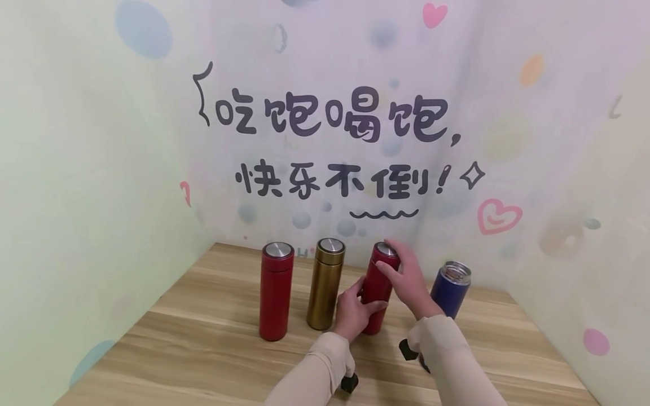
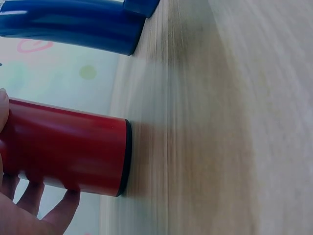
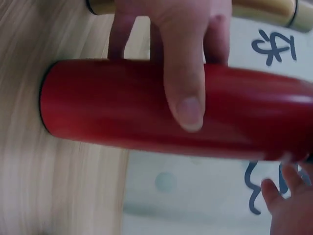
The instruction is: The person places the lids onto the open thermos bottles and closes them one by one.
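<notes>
A red vacuum flask [image 1: 374,301] with a silver-topped lid [image 1: 387,248] stands on the wooden table between both hands. My left hand [image 1: 352,310] grips its body from the left, the thumb [image 3: 188,105] lying across the front in the right wrist view. From the right, my right hand [image 1: 408,276] holds the flask's lid at the top, with the thumb in front; its fingertips show near the top end in the right wrist view. The flask's dark base edge [image 2: 125,159] meets the tabletop in the left wrist view.
To the left stand a gold flask [image 1: 323,293] and another red flask [image 1: 276,299], both lidded. A blue flask [image 1: 449,290] with its mouth uncovered stands right, partly behind the right forearm. One small blue piece [image 2: 141,6] overlaps its base. Printed cloth [image 1: 325,67] backs the table.
</notes>
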